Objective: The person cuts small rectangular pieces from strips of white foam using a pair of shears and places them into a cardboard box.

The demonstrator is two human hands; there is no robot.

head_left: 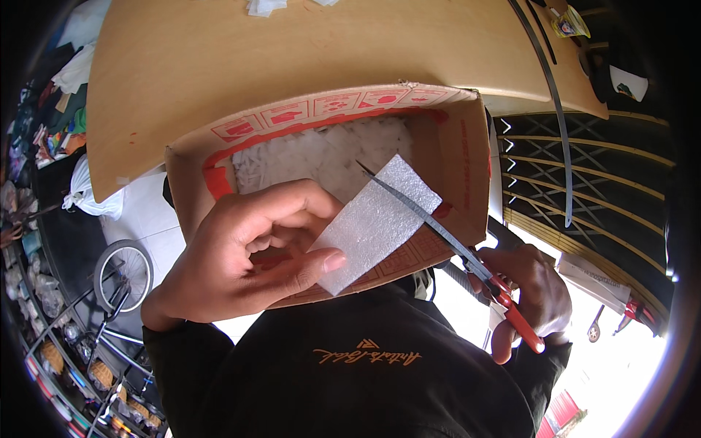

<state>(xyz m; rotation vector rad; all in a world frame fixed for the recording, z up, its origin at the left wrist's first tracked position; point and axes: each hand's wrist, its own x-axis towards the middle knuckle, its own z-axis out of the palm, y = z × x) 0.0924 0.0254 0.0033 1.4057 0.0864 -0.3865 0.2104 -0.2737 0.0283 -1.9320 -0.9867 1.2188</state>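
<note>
Holding: the left hand (pixel 241 252) pinches one white foam sheet (pixel 380 219) at its near left corner, thumb flat on top, the other fingers curled close beneath.
Left fingers: nearly closed around the foam's edge, index and middle bent over, only a narrow gap to the thumb.
Right hand: the right hand (pixel 529 296) grips the red handles of the scissors (pixel 445 233), fingers wrapped through and around the loops, closed tight.
Scissors: one pair, long dark blades lying across the foam sheet's right edge, tips pointing far and left over the box; how far the blades stand apart cannot be told.
Foam sheet: one rectangular piece, tilted, held above the near right part of the box opening, touching the blades.
Box: one cardboard box (pixel 467 157) with red print, open at the top, in front of the person's chest and against the near edge of the table.
Box contents: a heap of small white foam strips (pixel 321 157) too many to count, filling the far left part.
Table: one tan wooden table (pixel 219 58) beyond the box, a few white scraps (pixel 264 6) at its far edge.
Left side: one bicycle wheel (pixel 124 274) low down near the floor.
</note>
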